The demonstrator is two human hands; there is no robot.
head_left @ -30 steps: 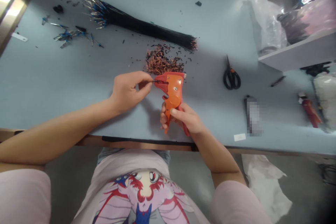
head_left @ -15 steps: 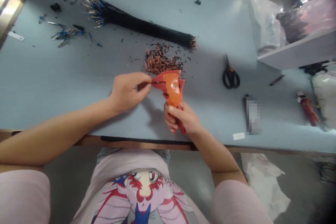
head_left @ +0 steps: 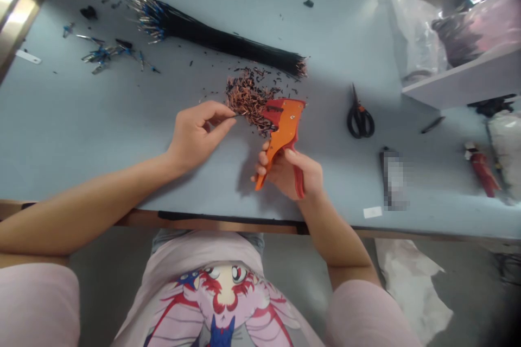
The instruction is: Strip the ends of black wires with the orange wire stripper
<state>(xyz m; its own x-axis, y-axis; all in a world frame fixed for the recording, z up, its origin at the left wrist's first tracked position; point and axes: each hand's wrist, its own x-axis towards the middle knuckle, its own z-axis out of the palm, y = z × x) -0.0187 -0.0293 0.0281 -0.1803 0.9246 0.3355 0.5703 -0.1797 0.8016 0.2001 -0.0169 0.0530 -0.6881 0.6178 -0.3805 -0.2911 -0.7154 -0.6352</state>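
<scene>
Between thumb and forefinger, my left hand (head_left: pixel 199 133) pinches a thin black wire (head_left: pixel 240 115) whose short end points right. My right hand (head_left: pixel 299 171) is wrapped round the orange and red wire stripper (head_left: pixel 288 124); its handles are spread apart. The stripper's jaws are a little to the right of the wire's tip, not touching it. Behind both hands lies a pile of copper and black wire scraps (head_left: pixel 246 95). Past the pile is a long bundle of black wires (head_left: pixel 228 40), with metal and blue ends at the left and bare copper ends at the right.
Scissors (head_left: pixel 360 119) with black handles lie right of the stripper, near a blurred dark oblong object (head_left: pixel 393 181). Loose blue-and-metal connectors (head_left: pixel 101 54) are scattered at the left. A shelf edge (head_left: pixel 459 78) with plastic bags juts in at the right, above red-handled pliers (head_left: pixel 482 171).
The wire stripper has come away from my left fingers, moving right and slightly back, and its handles have spread. The wire's end now shows outside the jaws.
</scene>
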